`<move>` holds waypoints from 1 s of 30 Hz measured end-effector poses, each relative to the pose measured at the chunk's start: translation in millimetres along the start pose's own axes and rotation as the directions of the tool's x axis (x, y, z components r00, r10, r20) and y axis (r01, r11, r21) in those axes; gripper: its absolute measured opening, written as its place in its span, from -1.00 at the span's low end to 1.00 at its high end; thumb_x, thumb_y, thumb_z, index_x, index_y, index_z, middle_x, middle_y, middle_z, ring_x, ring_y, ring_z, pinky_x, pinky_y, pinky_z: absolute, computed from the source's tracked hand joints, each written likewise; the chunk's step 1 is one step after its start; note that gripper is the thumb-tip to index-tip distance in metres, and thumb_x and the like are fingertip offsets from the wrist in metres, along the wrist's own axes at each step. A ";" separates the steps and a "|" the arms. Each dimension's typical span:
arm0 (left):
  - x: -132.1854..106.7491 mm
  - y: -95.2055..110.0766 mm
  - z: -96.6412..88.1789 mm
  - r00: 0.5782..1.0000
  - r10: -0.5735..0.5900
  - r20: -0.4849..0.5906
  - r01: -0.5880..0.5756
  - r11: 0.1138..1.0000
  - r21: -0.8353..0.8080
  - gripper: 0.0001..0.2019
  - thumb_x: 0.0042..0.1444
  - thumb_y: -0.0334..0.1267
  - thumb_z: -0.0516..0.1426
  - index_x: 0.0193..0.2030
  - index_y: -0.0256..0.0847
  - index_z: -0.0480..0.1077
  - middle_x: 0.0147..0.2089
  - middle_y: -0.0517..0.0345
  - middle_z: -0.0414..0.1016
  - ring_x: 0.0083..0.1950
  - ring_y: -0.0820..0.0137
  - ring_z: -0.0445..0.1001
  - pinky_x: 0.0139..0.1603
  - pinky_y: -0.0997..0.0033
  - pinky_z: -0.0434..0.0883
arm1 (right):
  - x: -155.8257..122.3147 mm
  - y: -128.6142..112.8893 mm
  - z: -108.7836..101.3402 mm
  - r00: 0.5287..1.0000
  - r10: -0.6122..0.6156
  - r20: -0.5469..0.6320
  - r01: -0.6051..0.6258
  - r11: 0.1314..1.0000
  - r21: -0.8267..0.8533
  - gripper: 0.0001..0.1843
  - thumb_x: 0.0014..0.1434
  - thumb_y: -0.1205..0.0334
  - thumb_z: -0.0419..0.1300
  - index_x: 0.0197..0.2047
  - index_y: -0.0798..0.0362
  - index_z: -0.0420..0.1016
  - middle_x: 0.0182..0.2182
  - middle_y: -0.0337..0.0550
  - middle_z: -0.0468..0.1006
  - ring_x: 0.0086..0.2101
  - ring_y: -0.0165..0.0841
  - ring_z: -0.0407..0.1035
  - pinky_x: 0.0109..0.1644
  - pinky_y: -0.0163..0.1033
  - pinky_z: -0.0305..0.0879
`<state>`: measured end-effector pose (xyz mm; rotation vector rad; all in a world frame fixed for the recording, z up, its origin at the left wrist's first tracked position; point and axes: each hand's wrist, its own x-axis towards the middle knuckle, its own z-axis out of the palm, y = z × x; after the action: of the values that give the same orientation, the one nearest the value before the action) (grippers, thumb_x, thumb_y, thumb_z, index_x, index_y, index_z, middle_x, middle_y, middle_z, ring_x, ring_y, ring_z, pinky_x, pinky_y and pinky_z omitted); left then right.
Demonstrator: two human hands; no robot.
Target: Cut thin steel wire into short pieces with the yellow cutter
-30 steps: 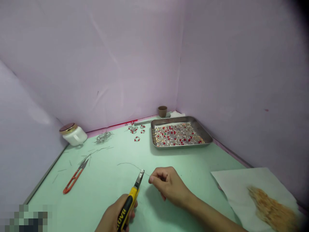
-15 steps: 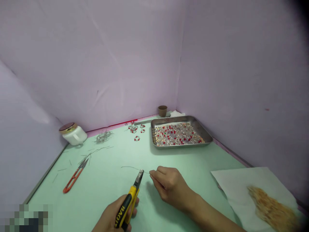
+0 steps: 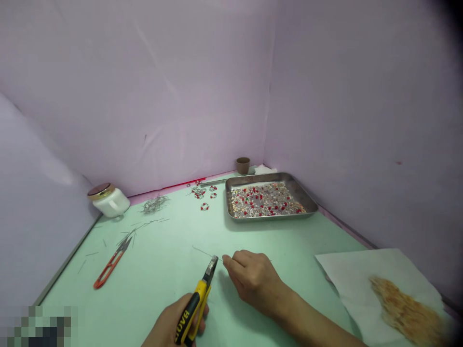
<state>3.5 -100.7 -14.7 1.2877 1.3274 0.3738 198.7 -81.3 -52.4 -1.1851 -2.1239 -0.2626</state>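
Note:
My left hand (image 3: 173,325) grips the yellow-and-black handles of a pair of pliers (image 3: 197,303) at the bottom centre. The pliers' dark jaws (image 3: 211,267) point up and right and meet a thin wire (image 3: 204,252) that lies on the green table (image 3: 162,279). My right hand (image 3: 253,279) is closed in a pinch on the wire's right end, just right of the jaws, with its fingertips about touching the table.
A steel tray (image 3: 307,200) of red, green and silvery beads sits at the back right. Small beaded rings (image 3: 204,195), a wire bundle (image 3: 154,205), a white jar (image 3: 107,200), orange snips (image 3: 108,267), a brown cup (image 3: 243,165) and stained paper (image 3: 390,289) surround it.
The wire's free left end has shortened and swung right toward the jaws. My right hand has sunk lower onto the table, and the pliers have shifted slightly.

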 end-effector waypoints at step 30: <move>-10.7 33.9 -5.3 0.994 0.026 -0.110 0.005 0.960 0.279 -0.77 -0.54 -0.44 -0.12 -0.59 -0.17 0.13 -0.56 0.31 0.12 -0.47 0.45 0.15 -0.46 0.47 0.12 | 21.1 -4.9 -10.8 0.506 0.383 0.773 -0.830 -0.029 0.557 -0.85 -0.12 0.22 0.11 -0.54 0.15 0.36 -0.73 -0.34 0.29 -0.75 -0.57 0.10 -0.73 -0.45 0.04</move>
<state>10.7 -95.5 20.1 1.5264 1.5094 0.2762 192.3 -74.9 -29.9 -1.3041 -1.1904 1.6281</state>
